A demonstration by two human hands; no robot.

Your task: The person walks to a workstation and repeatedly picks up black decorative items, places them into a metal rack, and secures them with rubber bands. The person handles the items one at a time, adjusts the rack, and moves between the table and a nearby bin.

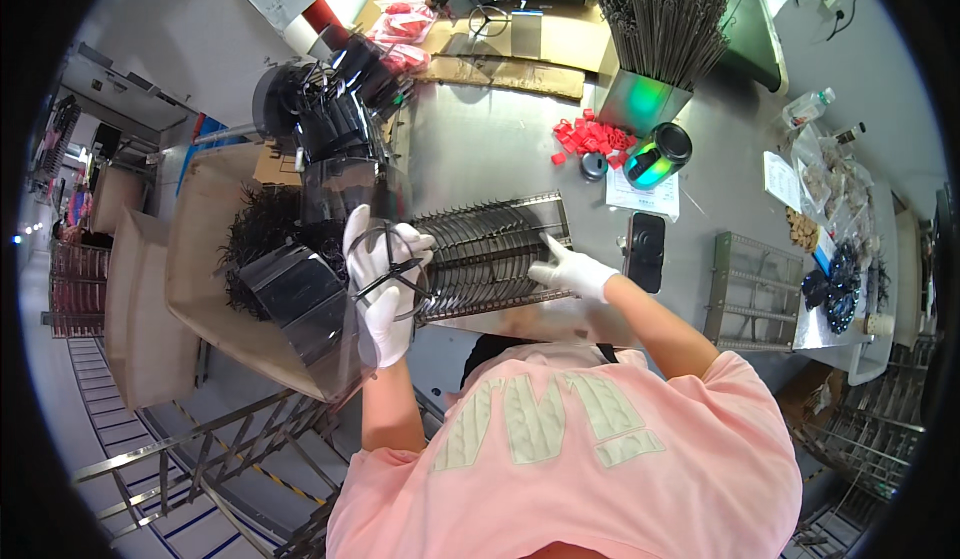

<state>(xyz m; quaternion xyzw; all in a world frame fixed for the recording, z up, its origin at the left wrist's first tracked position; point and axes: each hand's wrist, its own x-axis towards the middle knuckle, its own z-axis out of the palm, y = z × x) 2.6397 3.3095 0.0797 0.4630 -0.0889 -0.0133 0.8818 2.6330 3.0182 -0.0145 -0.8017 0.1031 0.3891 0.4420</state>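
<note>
Gloved left hand (383, 294) closed around a black wire ring (385, 271), just left of the slotted metal rack (495, 254).
Right hand (570, 271) open, fingertips resting on rack's right end; black phone (647, 250) just beside, red clips (592, 139) farther back.

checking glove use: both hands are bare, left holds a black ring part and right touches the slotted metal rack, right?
Not quite: the head view shows both hands in white gloves. The left hand does hold the black ring part, and the right hand touches the slotted metal rack.

A steel table (480, 139) carries a slotted rack (495, 249), phone (647, 249), red clips (592, 139).
</note>
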